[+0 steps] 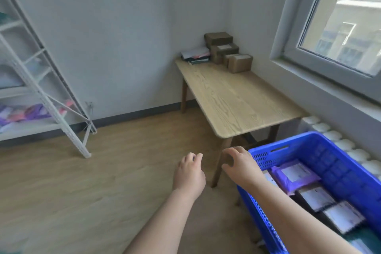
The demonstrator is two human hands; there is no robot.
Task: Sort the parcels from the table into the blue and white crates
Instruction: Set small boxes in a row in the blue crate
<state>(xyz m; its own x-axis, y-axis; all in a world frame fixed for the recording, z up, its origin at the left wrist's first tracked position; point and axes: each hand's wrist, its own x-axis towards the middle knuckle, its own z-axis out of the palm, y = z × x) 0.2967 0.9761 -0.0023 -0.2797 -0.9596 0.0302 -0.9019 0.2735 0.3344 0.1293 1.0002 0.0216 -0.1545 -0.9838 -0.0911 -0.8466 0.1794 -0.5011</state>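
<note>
A wooden table (237, 99) stands along the window wall. At its far end sit several brown cardboard parcels (228, 51) and a pile of flat soft parcels (195, 56). A blue crate (321, 148) at the lower right holds several flat parcels, one purple (292, 175), the others with white labels. My left hand (190, 171) hovers over the floor with loosely curled fingers, holding nothing. My right hand (240, 164) hangs beside the crate's near-left corner, fingers spread and curved, also empty. No white crate is in view.
A white metal shelf rack (47, 93) with coloured soft parcels stands at the left wall. A white radiator (338, 138) runs under the window behind the crate. Wooden floor (103, 181) lies between rack and table.
</note>
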